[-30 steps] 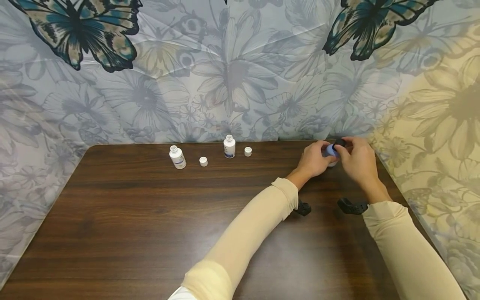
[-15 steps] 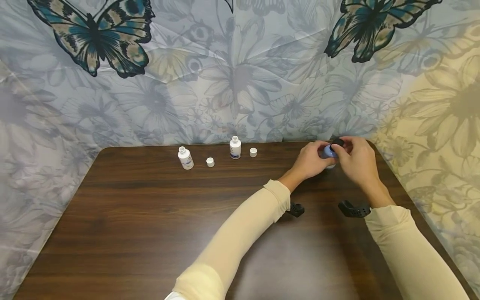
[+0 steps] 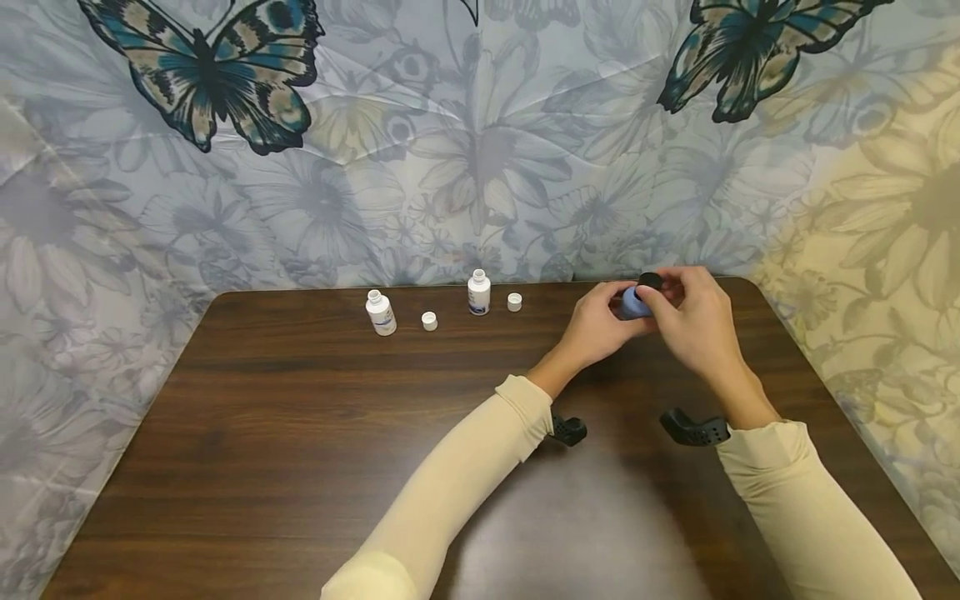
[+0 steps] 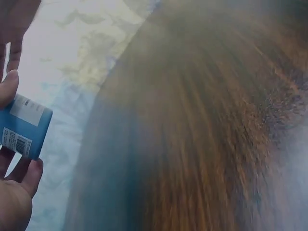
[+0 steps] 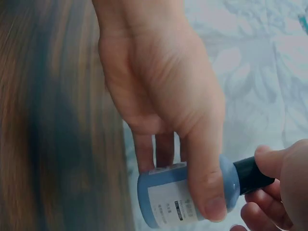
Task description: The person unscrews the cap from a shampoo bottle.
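Note:
A blue bottle [image 3: 634,303] with a black cap [image 3: 650,281] is between my hands near the table's back right. My left hand [image 3: 598,331] grips its body, thumb across the white label in the right wrist view. On the cap, my right hand [image 3: 693,325] pinches with thumb and fingers. The cap sits at the bottle's neck [image 5: 232,182]. In the left wrist view the blue base [image 4: 36,127] shows printed labels.
Left of my hands stand two uncapped white bottles [image 3: 381,313] [image 3: 479,293]. Beside each lies a white cap [image 3: 429,321] [image 3: 514,302]. A patterned cloth [image 3: 487,150] hangs behind the brown table [image 3: 300,458].
Both hands have moved left together with the blue bottle, toward the white bottles. The head view has shifted a little. My grips on the bottle and its cap look the same.

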`<state>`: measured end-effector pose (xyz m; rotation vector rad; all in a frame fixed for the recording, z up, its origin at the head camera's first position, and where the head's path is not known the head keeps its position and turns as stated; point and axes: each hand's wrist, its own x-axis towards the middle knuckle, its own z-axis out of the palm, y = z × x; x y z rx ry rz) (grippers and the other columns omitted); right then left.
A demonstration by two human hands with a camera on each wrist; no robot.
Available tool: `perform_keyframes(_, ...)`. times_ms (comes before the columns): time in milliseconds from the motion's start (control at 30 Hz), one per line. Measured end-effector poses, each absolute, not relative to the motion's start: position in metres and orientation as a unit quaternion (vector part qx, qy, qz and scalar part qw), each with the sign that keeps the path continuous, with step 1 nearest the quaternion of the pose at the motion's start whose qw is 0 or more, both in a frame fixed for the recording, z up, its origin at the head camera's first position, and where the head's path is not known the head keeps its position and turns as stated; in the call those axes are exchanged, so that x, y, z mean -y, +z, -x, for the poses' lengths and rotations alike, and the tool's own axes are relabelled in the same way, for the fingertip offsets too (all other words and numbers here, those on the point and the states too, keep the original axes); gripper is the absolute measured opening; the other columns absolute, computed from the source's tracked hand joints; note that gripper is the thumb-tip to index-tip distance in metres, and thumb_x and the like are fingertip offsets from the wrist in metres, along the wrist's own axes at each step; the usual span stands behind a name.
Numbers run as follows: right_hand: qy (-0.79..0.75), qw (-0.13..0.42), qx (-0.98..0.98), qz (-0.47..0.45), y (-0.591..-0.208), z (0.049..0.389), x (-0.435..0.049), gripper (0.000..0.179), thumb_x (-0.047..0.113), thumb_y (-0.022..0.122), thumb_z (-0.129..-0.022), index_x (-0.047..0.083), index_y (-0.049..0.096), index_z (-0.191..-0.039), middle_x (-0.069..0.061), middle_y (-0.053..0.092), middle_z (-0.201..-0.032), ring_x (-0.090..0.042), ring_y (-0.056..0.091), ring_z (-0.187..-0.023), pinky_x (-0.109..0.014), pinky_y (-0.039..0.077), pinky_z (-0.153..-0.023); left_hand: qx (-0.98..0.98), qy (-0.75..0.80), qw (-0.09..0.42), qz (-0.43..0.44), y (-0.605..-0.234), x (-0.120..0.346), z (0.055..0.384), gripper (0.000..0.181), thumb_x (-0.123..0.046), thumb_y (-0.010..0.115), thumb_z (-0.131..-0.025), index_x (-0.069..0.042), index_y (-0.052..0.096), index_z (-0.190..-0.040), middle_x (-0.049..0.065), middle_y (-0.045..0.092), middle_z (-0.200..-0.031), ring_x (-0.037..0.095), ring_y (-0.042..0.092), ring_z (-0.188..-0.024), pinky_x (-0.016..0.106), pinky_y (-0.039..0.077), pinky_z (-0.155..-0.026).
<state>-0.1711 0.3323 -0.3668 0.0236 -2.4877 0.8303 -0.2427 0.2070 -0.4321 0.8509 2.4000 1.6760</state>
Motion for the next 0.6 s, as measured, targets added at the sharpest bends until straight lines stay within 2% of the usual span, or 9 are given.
perform_keyframes(167, 0.314, 0.268, 0.91, -0.035, -0.365, 0.172, -0.312, 0.035, 0.015, 0.072, -0.096, -0.007, 0.064, -0.122, -0.023, 0.061, -0.103, -0.034, 0.06, -0.089, -0.021, 0.039, -0.075, -0.777, 0.564, 0.034, -0.276, -0.428, -0.183, 0.24, 0.062, -0.033, 0.083, -0.086, -0.013, 0.06, -0.141, 0.004, 0.063, -0.129, 0.007, 0.063, -0.105, 0.01, 0.051, -0.086)
perform_keyframes(400, 0.331, 0.273, 0.902, -0.05, -0.36, 0.172, -0.289, 0.032, 0.014, 0.073, -0.095, -0.006, 0.066, -0.119, -0.021, 0.062, -0.1, -0.031, 0.06, -0.086, -0.015, 0.039, -0.074, -0.767, 0.586, 0.023, -0.261, -0.42, -0.154, 0.235, 0.061, -0.033, 0.086, -0.084, -0.021, 0.064, -0.139, 0.002, 0.07, -0.126, 0.004, 0.065, -0.101, 0.013, 0.053, -0.083)
perform_keyframes(600, 0.345, 0.223, 0.911, -0.049, -0.353, 0.171, -0.272, 0.034, 0.021, 0.071, -0.096, -0.002, 0.066, -0.121, -0.017, 0.062, -0.103, -0.026, 0.059, -0.089, -0.02, 0.043, -0.076, -0.777, 0.582, -0.003, -0.241, -0.42, -0.133, 0.231, 0.058, -0.033, 0.088, -0.081, -0.019, 0.068, -0.133, 0.002, 0.071, -0.123, 0.006, 0.064, -0.102, 0.015, 0.052, -0.083)
